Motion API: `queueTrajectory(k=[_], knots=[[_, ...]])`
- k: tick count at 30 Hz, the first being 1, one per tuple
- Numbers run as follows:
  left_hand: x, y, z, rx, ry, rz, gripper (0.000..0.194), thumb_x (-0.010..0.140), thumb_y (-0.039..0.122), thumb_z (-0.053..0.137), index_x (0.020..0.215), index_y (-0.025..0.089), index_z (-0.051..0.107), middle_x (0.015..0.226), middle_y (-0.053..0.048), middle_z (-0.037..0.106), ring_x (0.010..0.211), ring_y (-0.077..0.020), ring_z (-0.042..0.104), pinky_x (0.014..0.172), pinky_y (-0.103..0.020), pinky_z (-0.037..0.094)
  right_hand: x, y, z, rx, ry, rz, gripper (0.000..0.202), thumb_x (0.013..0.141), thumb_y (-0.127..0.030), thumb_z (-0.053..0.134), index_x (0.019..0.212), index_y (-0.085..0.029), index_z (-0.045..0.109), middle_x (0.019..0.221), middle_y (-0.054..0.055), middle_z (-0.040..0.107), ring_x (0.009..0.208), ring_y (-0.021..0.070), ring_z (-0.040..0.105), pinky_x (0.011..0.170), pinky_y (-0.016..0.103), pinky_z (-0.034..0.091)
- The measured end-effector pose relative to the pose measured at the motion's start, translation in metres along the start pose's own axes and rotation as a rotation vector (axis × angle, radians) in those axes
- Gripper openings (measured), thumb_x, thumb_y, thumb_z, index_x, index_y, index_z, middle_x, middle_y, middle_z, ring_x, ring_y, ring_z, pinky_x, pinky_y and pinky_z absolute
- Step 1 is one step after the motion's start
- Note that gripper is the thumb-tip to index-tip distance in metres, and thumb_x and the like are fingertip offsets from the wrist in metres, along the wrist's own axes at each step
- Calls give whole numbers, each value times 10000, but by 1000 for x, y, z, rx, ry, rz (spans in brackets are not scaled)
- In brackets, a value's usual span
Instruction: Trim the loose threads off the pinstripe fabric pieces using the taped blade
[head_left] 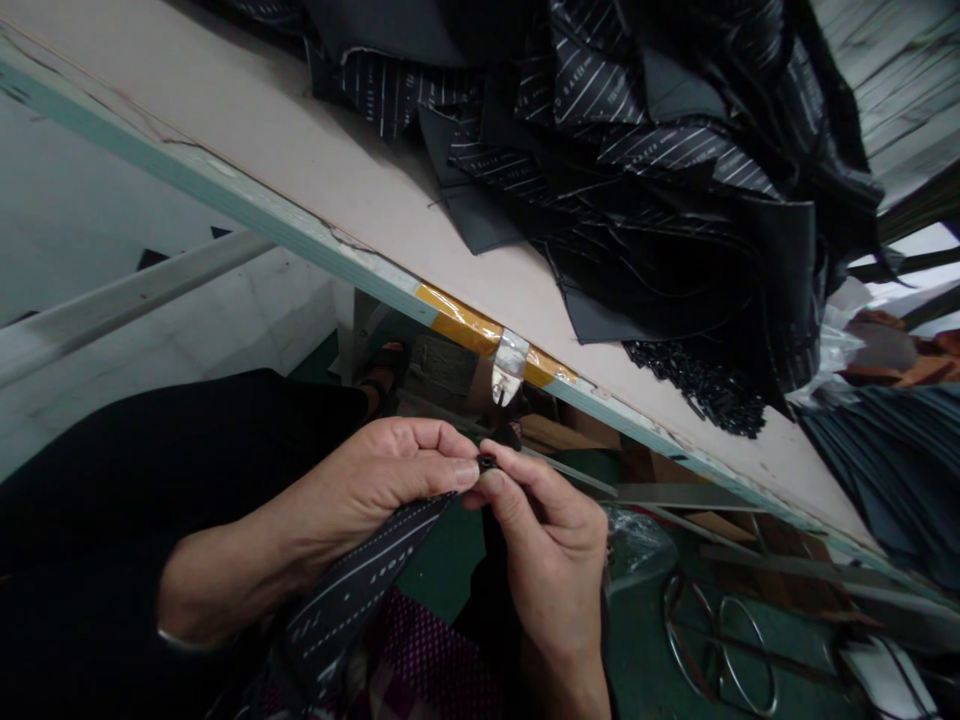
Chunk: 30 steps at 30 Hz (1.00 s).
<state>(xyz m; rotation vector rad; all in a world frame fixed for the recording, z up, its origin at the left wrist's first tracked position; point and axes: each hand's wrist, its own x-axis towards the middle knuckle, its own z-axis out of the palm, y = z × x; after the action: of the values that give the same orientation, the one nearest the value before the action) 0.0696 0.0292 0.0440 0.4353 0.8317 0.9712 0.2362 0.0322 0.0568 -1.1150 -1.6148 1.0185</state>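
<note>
Just below the table edge, my two hands meet fingertip to fingertip. My left hand (394, 470) is closed in a pinch on the end of a dark striped fabric piece (367, 570) with white lettering, which hangs down toward my lap. Between thumb and forefinger of my right hand (551, 530) is a small black part (487, 462). It touches the fingertips of both hands, and its exact kind is too small to make out. Close above my fingers, a notched metal bracket (508, 365) juts from the table edge.
A large heap of black striped fabric pieces (637, 200) lies on the table (262, 150). Beside it is a pile of small black parts (705, 385). Yellow tape (465, 320) wraps the table edge. Below are metal rings (720, 640) and clear plastic (637, 545).
</note>
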Motion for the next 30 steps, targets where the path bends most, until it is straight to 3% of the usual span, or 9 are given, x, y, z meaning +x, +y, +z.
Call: queueTrajectory(k=[6, 15, 24, 30], knots=[[-4, 4, 2, 44, 43, 83, 176, 652, 278, 879, 649, 154, 755, 468, 64, 513, 408, -42, 333, 376, -160, 189, 4, 5, 3, 82, -16, -5, 275, 870, -73, 706, 1030, -254, 837, 727, -18, 786, 647, 136, 746, 648, 222, 622], [-2, -1, 0, -23, 45, 53, 238, 620, 287, 946, 699, 146, 771, 667, -16, 729, 583, -85, 587, 560, -138, 447, 5, 4, 5, 138, -5, -7, 287, 855, -63, 703, 1016, -259, 839, 775, -16, 804, 630, 125, 735, 622, 211, 614], [-5, -5, -2, -23, 50, 60, 293, 615, 332, 970, 690, 155, 750, 663, -17, 718, 595, -103, 598, 580, -177, 477, 4, 6, 10, 175, 13, 34, 232, 858, -100, 708, 996, -235, 839, 719, -16, 779, 599, 129, 719, 600, 221, 611], [-3, -5, -2, -36, 82, 64, 325, 589, 337, 983, 720, 163, 742, 673, -25, 735, 589, -121, 616, 569, -203, 501, 4, 5, 11, 120, 28, -15, 280, 862, -59, 706, 1015, -250, 840, 897, 6, 840, 631, 113, 746, 611, 180, 611]])
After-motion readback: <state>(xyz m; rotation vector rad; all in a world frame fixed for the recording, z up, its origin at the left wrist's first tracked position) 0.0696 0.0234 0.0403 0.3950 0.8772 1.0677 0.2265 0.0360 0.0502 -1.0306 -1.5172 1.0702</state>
